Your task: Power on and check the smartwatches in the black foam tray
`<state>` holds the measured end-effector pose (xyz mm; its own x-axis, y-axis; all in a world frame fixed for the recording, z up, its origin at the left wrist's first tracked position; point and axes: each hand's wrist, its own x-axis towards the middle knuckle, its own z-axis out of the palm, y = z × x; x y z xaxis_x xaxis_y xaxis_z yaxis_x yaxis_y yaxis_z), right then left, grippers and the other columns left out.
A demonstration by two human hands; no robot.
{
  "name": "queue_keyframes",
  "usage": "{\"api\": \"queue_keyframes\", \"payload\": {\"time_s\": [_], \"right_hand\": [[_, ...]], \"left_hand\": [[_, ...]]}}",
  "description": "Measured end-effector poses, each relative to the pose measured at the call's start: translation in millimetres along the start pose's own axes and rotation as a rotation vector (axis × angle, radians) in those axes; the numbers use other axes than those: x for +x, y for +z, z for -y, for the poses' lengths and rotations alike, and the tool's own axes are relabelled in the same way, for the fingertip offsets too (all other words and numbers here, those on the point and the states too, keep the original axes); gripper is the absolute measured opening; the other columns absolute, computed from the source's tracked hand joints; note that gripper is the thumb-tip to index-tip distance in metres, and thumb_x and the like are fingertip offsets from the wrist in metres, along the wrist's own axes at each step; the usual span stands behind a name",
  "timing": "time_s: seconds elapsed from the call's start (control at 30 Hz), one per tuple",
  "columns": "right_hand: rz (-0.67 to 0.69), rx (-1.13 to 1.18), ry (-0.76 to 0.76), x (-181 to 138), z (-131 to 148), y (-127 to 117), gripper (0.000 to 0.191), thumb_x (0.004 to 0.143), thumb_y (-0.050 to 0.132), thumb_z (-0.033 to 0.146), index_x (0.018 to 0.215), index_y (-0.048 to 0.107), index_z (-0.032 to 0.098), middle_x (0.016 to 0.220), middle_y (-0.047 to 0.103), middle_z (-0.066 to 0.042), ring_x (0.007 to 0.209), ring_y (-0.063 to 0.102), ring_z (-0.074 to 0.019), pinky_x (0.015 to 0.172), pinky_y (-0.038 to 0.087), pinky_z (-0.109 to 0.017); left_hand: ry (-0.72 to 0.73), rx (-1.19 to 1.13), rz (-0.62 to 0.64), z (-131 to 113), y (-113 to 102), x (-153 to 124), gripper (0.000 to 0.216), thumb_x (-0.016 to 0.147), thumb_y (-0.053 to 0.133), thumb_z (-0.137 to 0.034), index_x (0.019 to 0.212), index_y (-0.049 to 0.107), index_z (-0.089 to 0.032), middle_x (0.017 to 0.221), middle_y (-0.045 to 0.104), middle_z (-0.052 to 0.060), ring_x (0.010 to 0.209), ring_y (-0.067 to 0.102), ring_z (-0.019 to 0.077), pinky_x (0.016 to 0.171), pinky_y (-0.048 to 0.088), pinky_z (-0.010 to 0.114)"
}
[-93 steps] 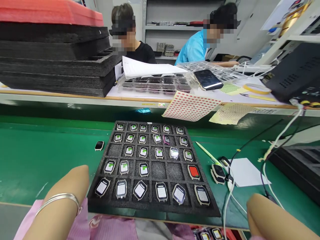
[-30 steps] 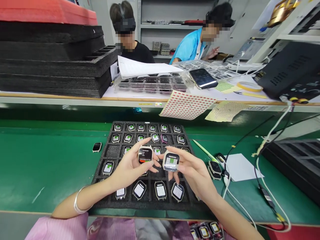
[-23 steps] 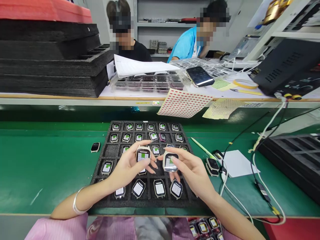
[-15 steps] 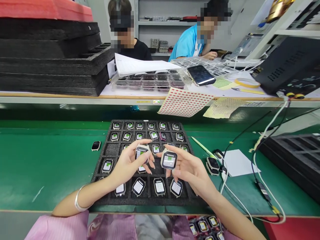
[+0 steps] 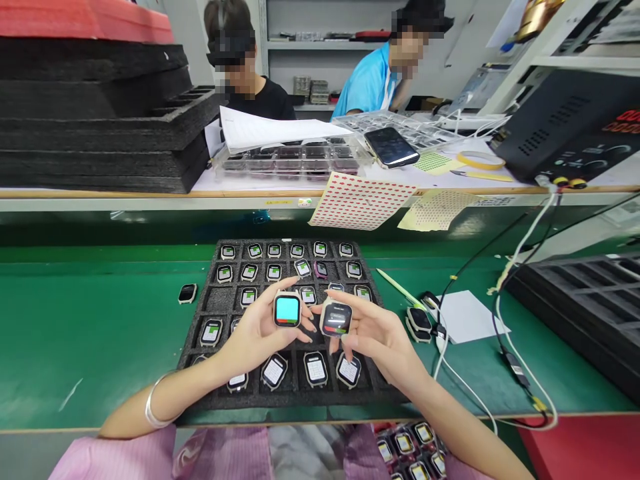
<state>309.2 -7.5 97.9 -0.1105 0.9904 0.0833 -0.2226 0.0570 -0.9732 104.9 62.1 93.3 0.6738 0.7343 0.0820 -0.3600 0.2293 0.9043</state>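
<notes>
My left hand (image 5: pixel 255 335) grips a beige watch body (image 5: pixel 287 311) whose screen glows cyan with a red strip below. My right hand (image 5: pixel 379 332) holds a second watch body (image 5: pixel 335 319) with a dark screen showing green and red bars. Both are raised side by side over a black foam tray (image 5: pixel 216 300) on the green belt. Several watch bodies with lit screens sit in the tray's cells, and a few cells are bare. A silver bangle (image 5: pixel 153 408) circles my left wrist.
One loose watch body (image 5: pixel 187 293) lies left of the tray. Right of it are dark watch bodies (image 5: pixel 418 323), a white paper (image 5: pixel 467 317), a green stick (image 5: pixel 397 288) and cables (image 5: pixel 505 333). Stacked foam trays (image 5: pixel 100 120), a phone (image 5: pixel 391 147), red sticker sheets (image 5: pixel 360 200) and two seated people are beyond.
My hands came up from below the belt's edge, each now holding a watch body. In the last second the left screen went cyan and the right screen turned dark.
</notes>
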Motion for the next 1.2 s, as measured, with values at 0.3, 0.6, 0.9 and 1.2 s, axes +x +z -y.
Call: {"api": "queue_keyframes", "payload": {"time_s": [0.3, 0.6, 0.9, 1.2], "right_hand": [[-0.079, -0.082, 0.045, 0.4, 3.0, 7.6, 0.049, 0.081, 0.072, 0.018, 0.128, 0.059, 0.025, 0.106, 0.07, -0.01, 0.063, 0.066, -0.0158, 0.044, 0.052, -0.023], [-0.076, 0.01, 0.002, 3.3, -3.8, 2.3, 0.037, 0.086, 0.064, 0.028, 0.123, 0.064, 0.022, 0.101, 0.072, -0.012, 0.057, 0.066, -0.0166, 0.04, 0.047, -0.023], [-0.047, 0.007, 0.021, 2.9, -2.4, 1.6, 0.039, 0.086, 0.064, 0.028, 0.125, 0.063, 0.022, 0.098, 0.072, -0.011, 0.059, 0.067, -0.0172, 0.041, 0.049, -0.023], [-0.072, -0.077, 0.052, -1.5, 2.1, 5.3, 0.05, 0.081, 0.072, 0.018, 0.129, 0.058, 0.024, 0.106, 0.07, -0.01, 0.064, 0.066, -0.0154, 0.045, 0.054, -0.023]], "left_hand": [[-0.02, 0.0, 0.006, 0.6, 0.8, 0.4, 0.063, 0.08, 0.07, -0.014, 0.136, 0.042, -0.021, 0.1, 0.061, 0.007, 0.087, 0.062, 0.0186, 0.078, 0.057, 0.034], [-0.054, 0.018, -0.017, -2.8, 1.1, 0.7, 0.062, 0.079, 0.072, -0.019, 0.135, 0.045, -0.021, 0.097, 0.063, 0.007, 0.086, 0.063, 0.0201, 0.075, 0.057, 0.036], [-0.034, 0.025, 0.0, 0.9, -2.0, 0.2, 0.061, 0.08, 0.069, -0.016, 0.136, 0.043, -0.021, 0.098, 0.062, 0.007, 0.087, 0.063, 0.0196, 0.077, 0.057, 0.035], [-0.032, 0.012, 0.014, 3.9, -2.2, 0.5, 0.063, 0.079, 0.071, -0.016, 0.135, 0.045, -0.023, 0.1, 0.062, 0.007, 0.088, 0.063, 0.0199, 0.077, 0.057, 0.035]]}}
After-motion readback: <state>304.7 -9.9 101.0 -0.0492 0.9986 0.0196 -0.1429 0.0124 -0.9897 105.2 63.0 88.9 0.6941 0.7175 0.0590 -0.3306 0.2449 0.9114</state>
